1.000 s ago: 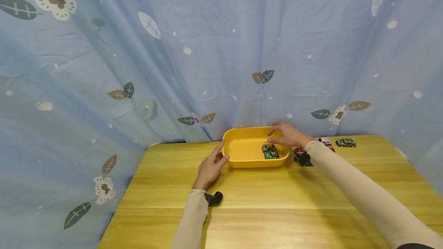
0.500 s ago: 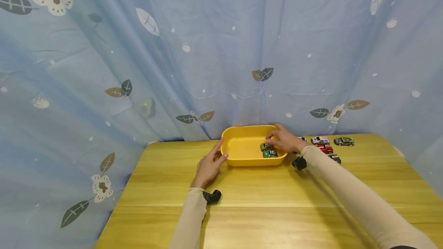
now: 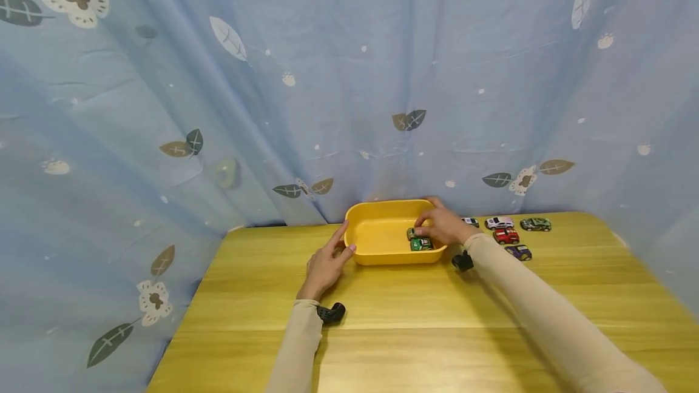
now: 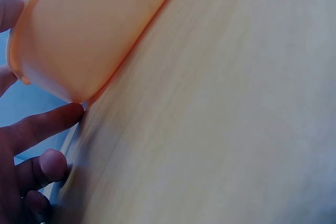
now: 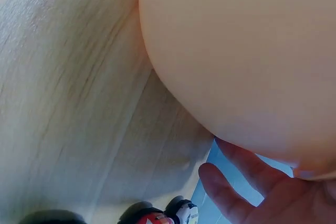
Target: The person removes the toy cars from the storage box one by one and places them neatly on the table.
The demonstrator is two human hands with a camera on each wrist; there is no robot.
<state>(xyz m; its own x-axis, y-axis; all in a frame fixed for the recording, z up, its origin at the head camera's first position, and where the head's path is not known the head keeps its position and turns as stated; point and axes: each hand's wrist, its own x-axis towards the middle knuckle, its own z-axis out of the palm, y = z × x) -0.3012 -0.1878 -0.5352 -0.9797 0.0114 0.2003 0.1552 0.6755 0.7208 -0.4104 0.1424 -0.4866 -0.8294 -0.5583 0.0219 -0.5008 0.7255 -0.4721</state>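
Near the curtain, a yellow plastic tray (image 3: 377,259) sits on the table. My left hand (image 3: 323,268) grips its left end, thumb and index finger spread along the rim; the left wrist view has another finger against the tray's (image 4: 100,30) lower edge. Reaching over the right end, my right hand (image 3: 445,224) pinches an olive camouflage toy car (image 3: 411,234), partly covered by the fingers. A green toy car (image 3: 421,244) lies just in front of it inside the tray. From the right wrist, other fingers show outside the tray wall (image 5: 236,66).
Right of the tray stand a white toy car (image 3: 499,223), a red one (image 3: 506,236), a purple one (image 3: 518,252) and a camouflage one (image 3: 536,224). Another car (image 3: 471,222) is half hidden by my right hand. A blue patterned curtain (image 3: 327,108) hangs behind the wooden table (image 3: 393,320).
My right hand has lowered into the tray and closed its fingers on the olive camouflage toy car. My left hand keeps its place on the tray. More cars on the right show now.
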